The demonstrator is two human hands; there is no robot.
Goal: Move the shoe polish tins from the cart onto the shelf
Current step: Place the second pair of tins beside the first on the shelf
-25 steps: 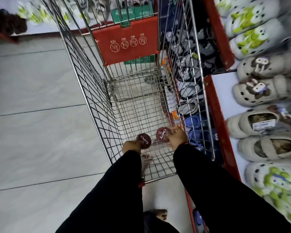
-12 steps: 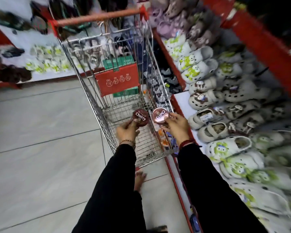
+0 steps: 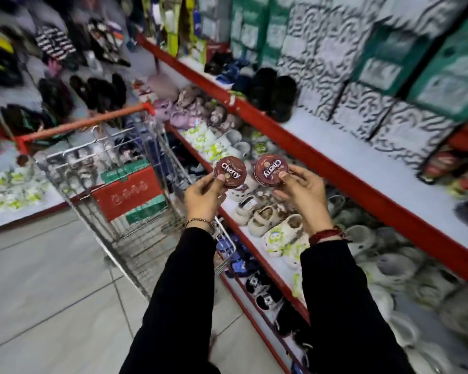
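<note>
I hold two round dark-red shoe polish tins labelled "Cherry" up at chest height. My left hand (image 3: 204, 197) grips the left tin (image 3: 229, 171) by its lower edge. My right hand (image 3: 301, 188) grips the right tin (image 3: 271, 171) at its right rim. Both tins hang in the air between the wire cart (image 3: 125, 201) on the left and the red-edged shelf (image 3: 333, 139) on the right, over the lower shelf of slippers. The cart's basket floor is mostly hidden behind my left arm.
White slippers and clogs (image 3: 270, 220) fill the lower shelf. On the upper shelf stand black boots (image 3: 276, 95) and patterned boxes (image 3: 368, 112), with a bare white strip (image 3: 376, 160) in front. Grey tiled floor (image 3: 46, 279) lies to the left.
Both hands have lifted the tins out of the cart and up toward the shelf on the right. My view has swung up from the cart's basket to the shelving.
</note>
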